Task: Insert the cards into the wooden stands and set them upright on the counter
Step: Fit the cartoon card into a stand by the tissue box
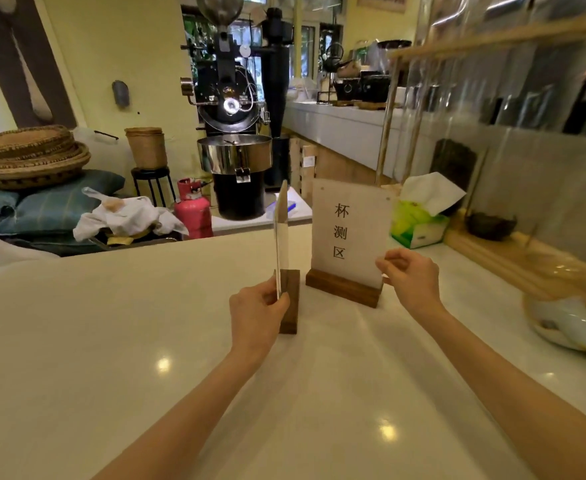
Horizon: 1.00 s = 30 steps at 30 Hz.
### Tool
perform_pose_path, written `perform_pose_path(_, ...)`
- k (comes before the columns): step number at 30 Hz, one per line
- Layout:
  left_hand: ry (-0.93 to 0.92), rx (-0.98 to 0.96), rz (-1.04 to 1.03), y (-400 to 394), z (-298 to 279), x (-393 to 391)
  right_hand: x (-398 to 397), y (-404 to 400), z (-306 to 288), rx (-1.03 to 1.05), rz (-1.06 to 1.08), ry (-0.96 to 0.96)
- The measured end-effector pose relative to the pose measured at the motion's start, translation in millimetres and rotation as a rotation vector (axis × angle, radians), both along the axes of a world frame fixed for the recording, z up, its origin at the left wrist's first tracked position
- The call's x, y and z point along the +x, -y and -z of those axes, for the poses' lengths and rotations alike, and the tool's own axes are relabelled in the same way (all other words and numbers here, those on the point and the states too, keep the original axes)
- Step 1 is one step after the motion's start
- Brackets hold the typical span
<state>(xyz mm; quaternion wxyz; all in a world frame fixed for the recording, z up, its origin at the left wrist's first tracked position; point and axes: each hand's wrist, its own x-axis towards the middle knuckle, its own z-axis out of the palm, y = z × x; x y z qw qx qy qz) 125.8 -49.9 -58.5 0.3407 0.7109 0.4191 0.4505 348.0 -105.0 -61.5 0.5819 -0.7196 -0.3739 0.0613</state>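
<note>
Your left hand [257,315] pinches the edge-on card [281,233] standing in its wooden stand [289,303]. Your right hand [411,277] pinches the printed card [350,230], upright in its stand [341,289]. Tissue box [419,220] sits just beyond the right hand, bowl [568,323] to its right.

Pale yellow walls [87,57] close the room behind a glossy white counter [111,341], which reflects round ceiling lights. A black metal coffee roaster [231,98] stands before windows [305,46] — green leaves show outside. At left, stacked woven baskets [28,154] lie on blue cushions [56,202]. At right stands a blurred shelf [513,43], perhaps glass and wood.
</note>
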Motion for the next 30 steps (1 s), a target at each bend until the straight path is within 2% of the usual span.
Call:
perform_pose_path(17,-0.009,0.035,0.239,33.4,4.8,169.9,114.0,68.8,-6.9,-0.003,0.304,-0.103)
perform_pose_path(30,0.060,0.038,0.274,57.9,7.3,236.6,162.2,95.6,-8.8,-0.001,0.516,-0.105)
